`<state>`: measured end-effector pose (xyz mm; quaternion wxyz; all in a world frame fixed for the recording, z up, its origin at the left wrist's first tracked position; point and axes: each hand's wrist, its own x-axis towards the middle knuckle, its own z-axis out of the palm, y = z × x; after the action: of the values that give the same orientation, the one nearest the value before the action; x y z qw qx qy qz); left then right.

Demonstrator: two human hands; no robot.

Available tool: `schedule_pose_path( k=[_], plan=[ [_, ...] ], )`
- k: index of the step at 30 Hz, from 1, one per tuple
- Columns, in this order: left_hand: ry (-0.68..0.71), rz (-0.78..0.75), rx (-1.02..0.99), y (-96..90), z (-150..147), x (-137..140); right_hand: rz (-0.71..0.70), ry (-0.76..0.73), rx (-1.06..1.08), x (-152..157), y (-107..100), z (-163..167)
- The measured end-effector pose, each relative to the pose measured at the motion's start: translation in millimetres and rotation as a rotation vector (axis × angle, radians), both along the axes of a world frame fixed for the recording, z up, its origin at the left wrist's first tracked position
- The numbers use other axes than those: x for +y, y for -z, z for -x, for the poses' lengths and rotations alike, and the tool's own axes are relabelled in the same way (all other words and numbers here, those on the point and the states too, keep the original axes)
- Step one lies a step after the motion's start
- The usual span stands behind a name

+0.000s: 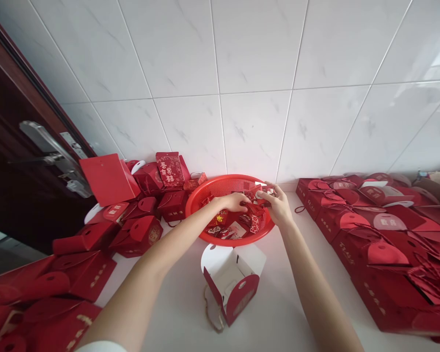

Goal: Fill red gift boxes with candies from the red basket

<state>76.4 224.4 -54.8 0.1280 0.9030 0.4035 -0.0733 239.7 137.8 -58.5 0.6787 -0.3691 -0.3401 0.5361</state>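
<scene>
A red plastic basket point(193, 215) stands against the wall, holding small wrapped candies point(238, 227) in red, white and gold. Both my hands are over its right half. My right hand point(279, 205) pinches red-and-white wrapped candies between thumb and fingers near the rim. My left hand point(234, 202) reaches in from the left with its fingers curled down among the candies; what they grip, if anything, is hidden. In front of the basket sits an open red gift box point(240, 298) with a white inside, its flaps spread. A twine cord point(210, 313) hangs on its left side.
Closed red gift boxes point(381, 244) are lined up in rows on the right. More red boxes point(135, 234) are piled on the left, beside a dark door with a metal handle point(51, 146). A tiled wall point(256, 127) rises behind the white tabletop point(176, 303).
</scene>
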Motion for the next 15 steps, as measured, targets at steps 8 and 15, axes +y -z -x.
schedule_pose_path(
  k=[8,15],
  plan=[
    [-0.106,-0.104,0.204,3.4,-6.1,-3.7,0.015,0.017,0.003,1.6,-0.3,0.5],
    [0.400,-0.071,0.113,16.2,-23.2,-25.8,0.007,0.019,0.001,2.9,2.6,-1.9]
  ],
)
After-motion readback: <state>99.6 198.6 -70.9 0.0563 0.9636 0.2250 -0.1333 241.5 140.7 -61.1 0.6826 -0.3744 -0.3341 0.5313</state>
